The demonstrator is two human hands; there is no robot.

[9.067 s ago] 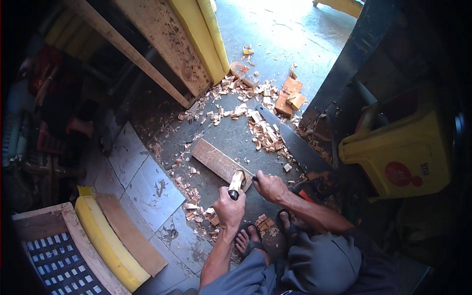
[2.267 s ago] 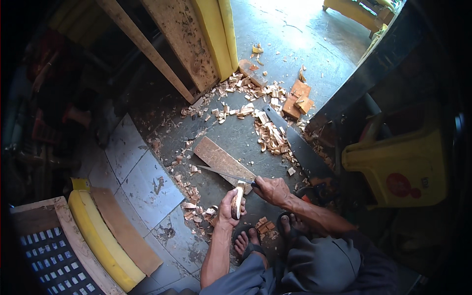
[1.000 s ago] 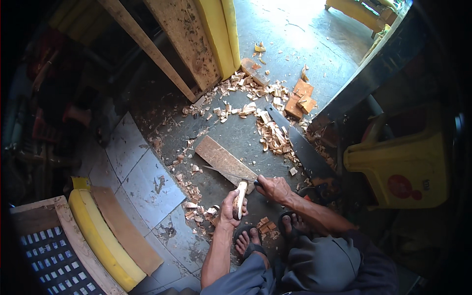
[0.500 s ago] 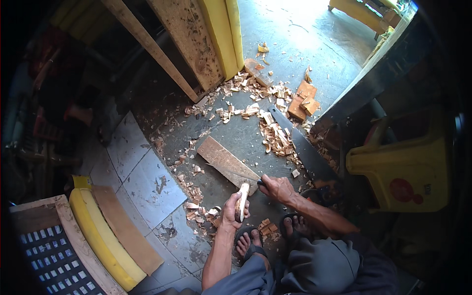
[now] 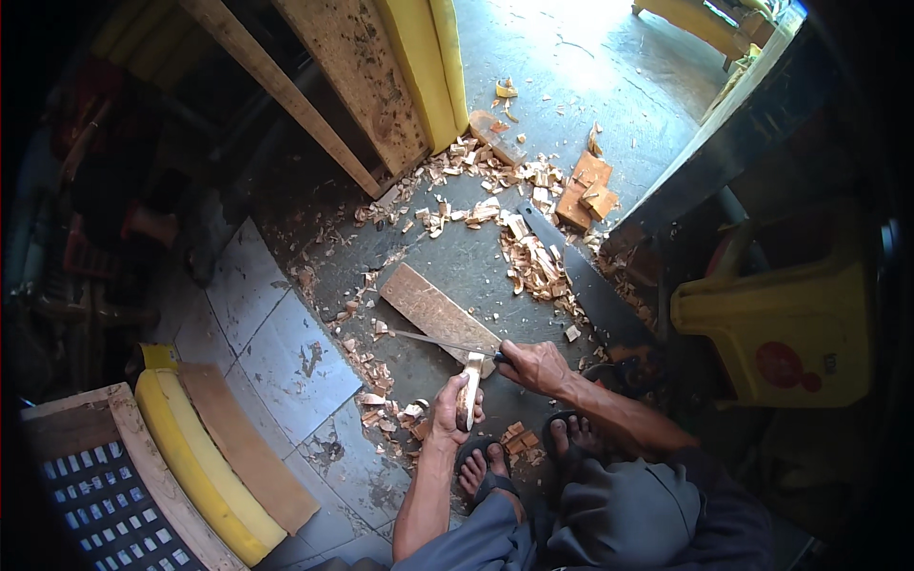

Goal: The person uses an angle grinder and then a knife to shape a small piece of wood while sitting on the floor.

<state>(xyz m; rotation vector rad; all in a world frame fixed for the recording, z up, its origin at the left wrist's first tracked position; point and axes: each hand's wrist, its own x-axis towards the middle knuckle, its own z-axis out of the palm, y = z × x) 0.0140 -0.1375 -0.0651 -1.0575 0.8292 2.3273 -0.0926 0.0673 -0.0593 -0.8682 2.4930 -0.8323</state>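
Note:
My left hand (image 5: 446,411) is closed round a short piece of wood (image 5: 469,388), pale at its cut upper end and browner lower down, held upright. My right hand (image 5: 539,368) grips the dark handle of a knife (image 5: 433,340). Its long thin blade points left and crosses just above the top of the wood; whether the two touch I cannot tell. Beneath the blade, a flat wooden board (image 5: 433,306) lies aslant on the floor.
Wood chips (image 5: 533,262) litter the floor, with a handsaw (image 5: 595,290) beside them. Wood blocks (image 5: 584,190) lie beyond. A yellow plastic stool (image 5: 776,328) is at right. Left stand a padded yellow piece (image 5: 205,466) and a black crate (image 5: 119,504); a wooden frame (image 5: 352,81) is behind.
The knife blade has tilted flatter and shifted a little left and down over the wood. My right hand has moved slightly left; my left hand stays nearly in place.

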